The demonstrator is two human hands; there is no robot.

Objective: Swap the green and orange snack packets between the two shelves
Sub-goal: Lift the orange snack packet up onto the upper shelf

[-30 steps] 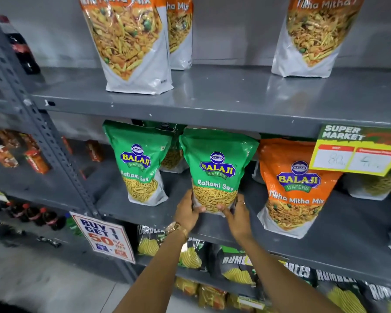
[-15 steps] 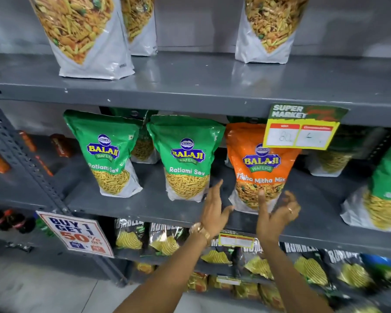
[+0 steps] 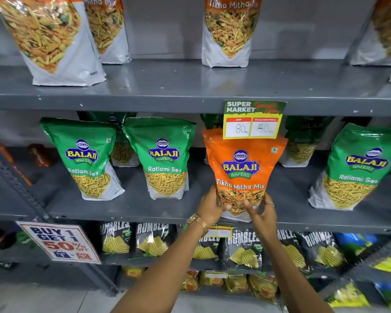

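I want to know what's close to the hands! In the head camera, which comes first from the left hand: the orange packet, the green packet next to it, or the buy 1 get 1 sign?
1. Orange packet: held by the left hand.
2. Green packet: just left on that shelf.
3. Buy 1 get 1 sign: far left, lower down.

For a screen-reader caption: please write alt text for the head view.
Both hands, left hand and right hand, grip the bottom of an orange snack packet on the middle shelf, among green snack packets.

Packets on two shelves
Orange packet (image 3: 240,175) upright on middle shelf (image 3: 145,206), among upright green packets (image 3: 164,158).
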